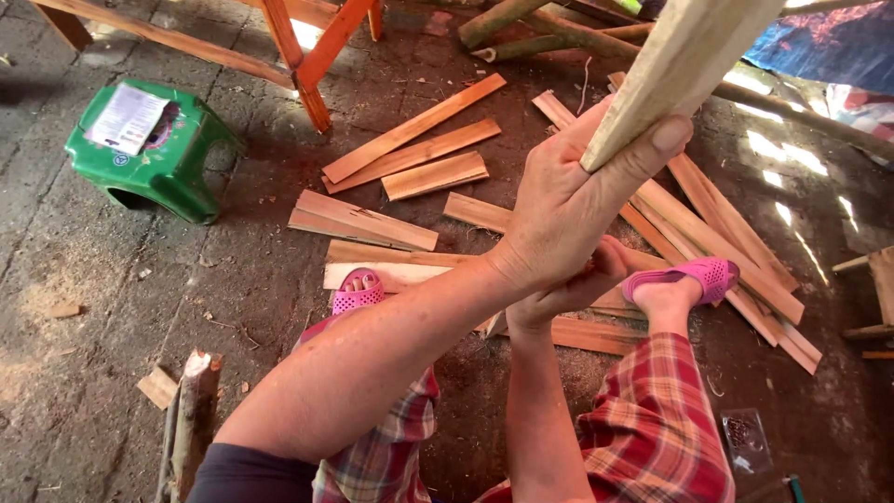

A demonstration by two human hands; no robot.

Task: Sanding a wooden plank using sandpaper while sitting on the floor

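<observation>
The left hand [568,200] is seen raised in front of the camera, its fingers and thumb clamped around a pale wooden stick [684,70] that rises steeply up and to the right, out of the top edge of the view. The thumb is pressed flat against the stick's near face. The right hand [568,289] is found just below and behind the left wrist, its fingers curled, but what is gripped there is hidden by the left forearm, so its state cannot be told. The two hands are kept close together, one above the other.

Below the hands, legs in red plaid trousers [652,428] are seen, with pink slippers worn on both feet: the left slipper [358,293] is planted on a pale plank [400,273], the right slipper [694,275] among the reddish strips. Many cut wooden slats [414,154] are scattered across the dirt floor [121,307] ahead of the feet, some stacked, some lying apart. A green plastic stool [154,154] with a paper sheet [128,118] laid on top is seen at the upper left, well apart from the hands. The orange-red legs of a wooden trestle [307,61] are set at the top. A rough split log [194,414] is stood at the lower left, and a small clear plastic packet [745,438] is left on the ground at the lower right.
</observation>
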